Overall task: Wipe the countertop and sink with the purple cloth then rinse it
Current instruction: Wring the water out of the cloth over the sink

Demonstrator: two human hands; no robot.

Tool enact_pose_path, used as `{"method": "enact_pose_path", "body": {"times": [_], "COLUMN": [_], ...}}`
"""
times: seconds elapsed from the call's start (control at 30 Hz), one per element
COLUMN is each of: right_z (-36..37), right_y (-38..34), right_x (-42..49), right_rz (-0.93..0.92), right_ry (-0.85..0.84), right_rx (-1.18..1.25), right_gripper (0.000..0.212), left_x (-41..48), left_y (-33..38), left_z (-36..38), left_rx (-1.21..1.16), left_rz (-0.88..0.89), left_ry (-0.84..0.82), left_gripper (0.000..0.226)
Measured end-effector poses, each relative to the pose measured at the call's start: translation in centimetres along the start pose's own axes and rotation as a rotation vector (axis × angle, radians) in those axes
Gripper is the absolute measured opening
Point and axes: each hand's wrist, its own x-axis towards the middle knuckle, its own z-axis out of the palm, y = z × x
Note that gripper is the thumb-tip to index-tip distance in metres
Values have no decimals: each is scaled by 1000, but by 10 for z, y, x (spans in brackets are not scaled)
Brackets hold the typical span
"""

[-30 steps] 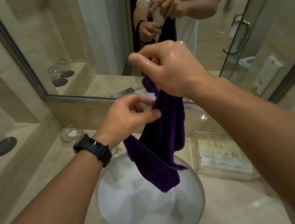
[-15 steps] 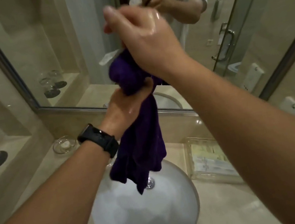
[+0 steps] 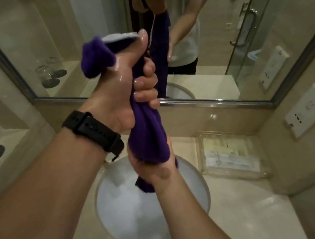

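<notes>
Above the white sink (image 3: 127,218), seen from the head camera, the purple cloth (image 3: 147,139) stands almost straight up. It is bunched into a thick rope between the 2 hands.

The left hand (image 3: 126,87), which wears a black watch (image 3: 91,130), is curled tight round the top part. A floppy end sticks out above its thumb. The right hand (image 3: 154,167) is curled tight round the bottom part, and a small tip pokes out under it. Only a short bit of cloth shows between the 2 fists. The cloth touches neither the sink nor the bench (image 3: 250,208).

The cloth looks soft and bendy, and it will not break. The left hand looks shiny and wet, so I think the cloth is wet too. That would make it heavier than a dry cloth, and maybe a bit slippery. The best place to hold it is near each end, with a whole fist. Then it can be twisted hard and any water drops into the sink below.
</notes>
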Motion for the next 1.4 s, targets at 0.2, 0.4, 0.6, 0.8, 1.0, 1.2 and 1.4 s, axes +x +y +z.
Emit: {"method": "enact_pose_path", "body": {"times": [0.2,0.4,0.6,0.8,1.0,1.2,1.4], "right_z": [-57,-170,-218,-167,-93,-54,-12], "right_y": [-41,-59,-51,-44,-30,-14,18], "right_x": [46,48,68,83,81,66,35], "right_rz": [-134,-224,-301,-410,-389,-458,-521], "right_ry": [383,620,625,417,210,93,-227], "right_rx": [181,174,-159,-464,-714,-803,-913], "right_gripper": [25,26,22,32,40,38,44], "left_x": [-18,-38,-44,-39,-34,-29,-18], "left_y": [6,21,-3,-15,-23,-44,-102], "left_z": [-46,-106,-120,-120,-119,-111,-92], "left_rx": [88,82,100,121,123,287,528], "left_rz": [-86,-135,-238,-298,-326,-329,-151], "left_ry": [98,197,263,263,252,283,283], "left_gripper": [47,43,42,50,61,66,48]}}
